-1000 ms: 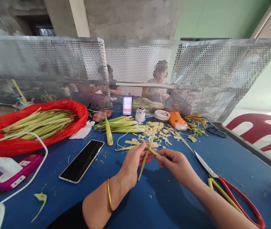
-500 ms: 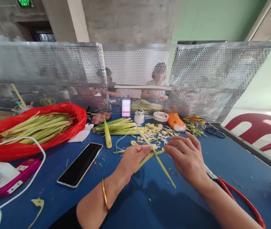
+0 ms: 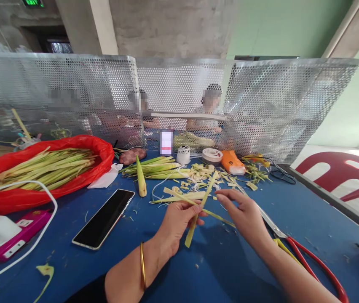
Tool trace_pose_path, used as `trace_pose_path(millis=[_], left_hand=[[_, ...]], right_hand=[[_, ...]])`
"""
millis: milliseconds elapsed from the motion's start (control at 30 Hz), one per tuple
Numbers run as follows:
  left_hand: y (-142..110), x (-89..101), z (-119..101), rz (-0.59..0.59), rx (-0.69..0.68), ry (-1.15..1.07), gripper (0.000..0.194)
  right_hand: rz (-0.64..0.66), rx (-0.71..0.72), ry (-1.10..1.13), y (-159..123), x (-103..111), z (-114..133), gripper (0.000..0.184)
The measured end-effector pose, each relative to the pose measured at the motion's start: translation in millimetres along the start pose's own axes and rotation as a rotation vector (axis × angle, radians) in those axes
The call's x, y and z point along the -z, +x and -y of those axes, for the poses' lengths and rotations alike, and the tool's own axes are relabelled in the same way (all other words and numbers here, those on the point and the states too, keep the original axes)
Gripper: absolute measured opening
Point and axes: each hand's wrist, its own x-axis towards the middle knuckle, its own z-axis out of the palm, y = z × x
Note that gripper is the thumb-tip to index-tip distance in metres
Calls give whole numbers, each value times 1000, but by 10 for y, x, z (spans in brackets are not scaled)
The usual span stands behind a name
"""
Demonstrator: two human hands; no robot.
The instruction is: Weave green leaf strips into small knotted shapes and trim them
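Observation:
My left hand (image 3: 179, 219) is closed, pinching pale green leaf strips (image 3: 210, 185) between thumb and fingers. The strips cross each other at the fingertips; one slants upward, and another runs down to the right. My right hand (image 3: 244, 210) hovers just right of them, fingers loosely curved and partly apart, with nothing visible in it. Scissors with red handles (image 3: 302, 250) lie by my right forearm, which partly hides them. Beyond my hands are scattered leaf scraps (image 3: 203, 172) and a bundle of green stalks (image 3: 154, 167).
On the blue table (image 3: 230, 269) lie a black-screened phone (image 3: 105, 219), a magenta power strip (image 3: 12, 240) and a red bag (image 3: 103, 158) of leaves. A thread spool (image 3: 183, 155), tape roll (image 3: 212, 155) and orange packet (image 3: 232, 162) stand before a perforated metal screen (image 3: 179, 84). People sit behind it.
The strips in my left hand have turned, and one now points steeply upward. My right hand has moved slightly down and left, its fingers more curled. More of the scissors shows.

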Motion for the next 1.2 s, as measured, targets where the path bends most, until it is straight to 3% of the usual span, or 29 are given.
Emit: trace_pose_path(millis=[67,133,233,333,433,567,633,700,767,867,967,1200], left_hand=[[-10,-24,33,33,8,28,20],[-27,-42,69,99,33,74,17],[-59,-46,74,246,73,139,23],[-72,-8,-7,331,53,134,43],[-36,71,-125,358,12,138,55],[43,181,-216,272,32,96,33],[48,207,-223,292,68,104,33],[18,204,-213,417,116,166,44],[-34,176,-186,564,141,253,43],[-108,106,-118,678,159,333,36],[-147,33,-45,641,183,360,36],[-148,-58,12,413,78,325,32]], right_hand=[[127,-164,206,-19,-62,10,30],[170,-274,376,-44,-103,29,31],[167,-325,498,-60,-106,64,34],[141,-343,583,-31,-47,106,37],[137,-383,764,20,34,144,35],[190,-400,957,57,117,165,31],[295,-390,928,44,135,171,32],[447,-350,840,15,130,183,33],[579,-292,747,-18,104,203,34],[650,-246,658,-55,37,238,37],[589,-218,578,-70,-24,257,38],[322,-80,382,-140,-45,250,20]])
